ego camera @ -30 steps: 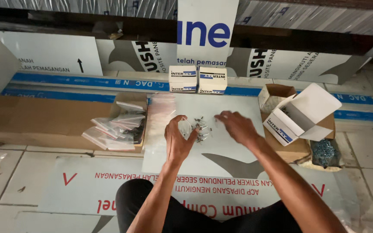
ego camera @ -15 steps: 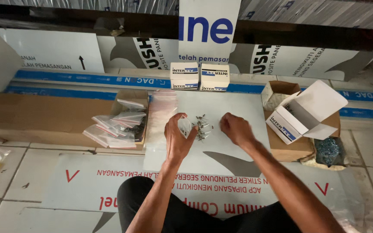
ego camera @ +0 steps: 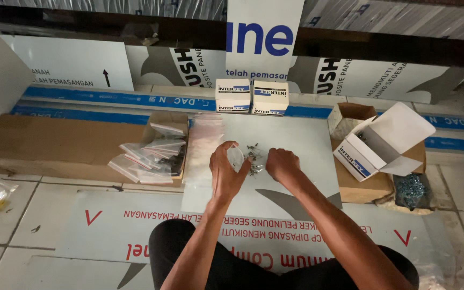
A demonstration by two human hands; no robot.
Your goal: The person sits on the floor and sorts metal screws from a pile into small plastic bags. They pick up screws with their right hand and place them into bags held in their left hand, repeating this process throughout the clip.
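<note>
My left hand [ego camera: 226, 172] holds a small clear plastic bag [ego camera: 236, 157] upright over a white panel [ego camera: 296, 134]. A little pile of small dark screws [ego camera: 252, 159] lies on the panel between my hands. My right hand [ego camera: 282, 165] rests with its fingers curled right beside the screws, touching or pinching some of them; what is in its fingers is hidden. A stack of empty clear bags [ego camera: 204, 140] lies just left of my left hand.
Several filled small bags [ego camera: 149, 156] sit on a flat brown cardboard sheet [ego camera: 55, 145] at left. Two closed white-and-blue boxes [ego camera: 251, 96] stand at the back. An open white box [ego camera: 382, 142] rests on a brown carton [ego camera: 361, 185] at right, beside a bag of bluish screws [ego camera: 412, 190].
My right hand has moved left and down onto the screw pile. My left hand has raised the small bag and brought it closer to the screws.
</note>
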